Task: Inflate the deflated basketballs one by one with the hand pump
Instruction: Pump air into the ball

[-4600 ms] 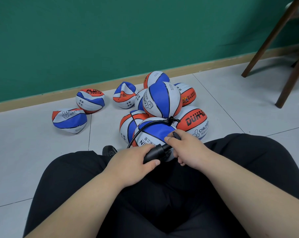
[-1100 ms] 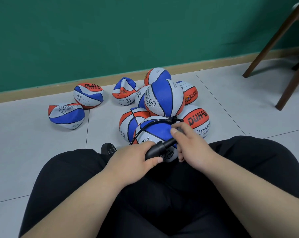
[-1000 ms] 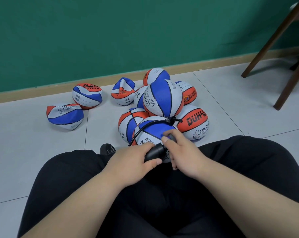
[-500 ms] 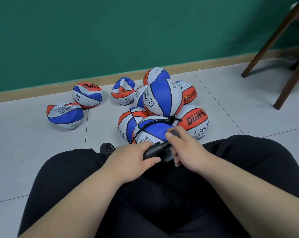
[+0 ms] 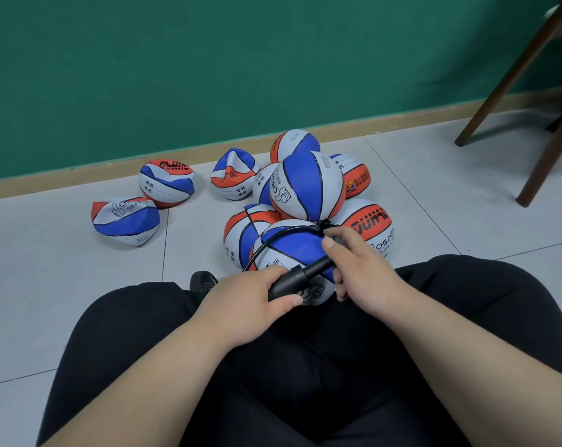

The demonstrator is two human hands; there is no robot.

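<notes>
Pump (image 5: 294, 279) | gripped by left hand (image 5: 245, 306) and right hand (image 5: 362, 274) | basketball (image 5: 291, 246) just beyond hands

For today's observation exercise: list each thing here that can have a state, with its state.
pump: rod partly out
left hand: grips the pump barrel
right hand: grips the pump handle
nearest ball: round, hose attached
top ball: round
far-left ball: collapsed
</notes>
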